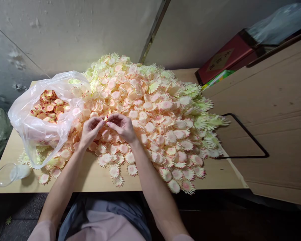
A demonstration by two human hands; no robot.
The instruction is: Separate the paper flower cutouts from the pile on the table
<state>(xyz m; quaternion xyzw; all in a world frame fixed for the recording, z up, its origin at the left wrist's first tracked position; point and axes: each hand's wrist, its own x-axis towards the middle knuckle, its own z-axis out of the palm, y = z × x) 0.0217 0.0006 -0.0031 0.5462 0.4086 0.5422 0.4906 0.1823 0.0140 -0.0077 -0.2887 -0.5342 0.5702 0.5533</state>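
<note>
My left hand (92,129) and my right hand (121,126) meet fingertip to fingertip above a big heap of artificial flower heads (150,127). Between them they pinch one small flower piece (106,118), yellowish with red edges. Its far side is hidden by my fingers. Left of my hands, a clear plastic bag (76,87) gapes wide, with many small cupped flower pieces (49,107) in red and cream inside. The heaped flower heads are flat with fringed petals, pink and cream in the middle, pale green toward the back and right.
A glass (6,174) with something white in it lies near the table's front left corner. On the right stand a cardboard sheet (273,140), a bent black metal bar (251,134) and a red box (223,58). The wall (72,33) rises behind the table (102,182).
</note>
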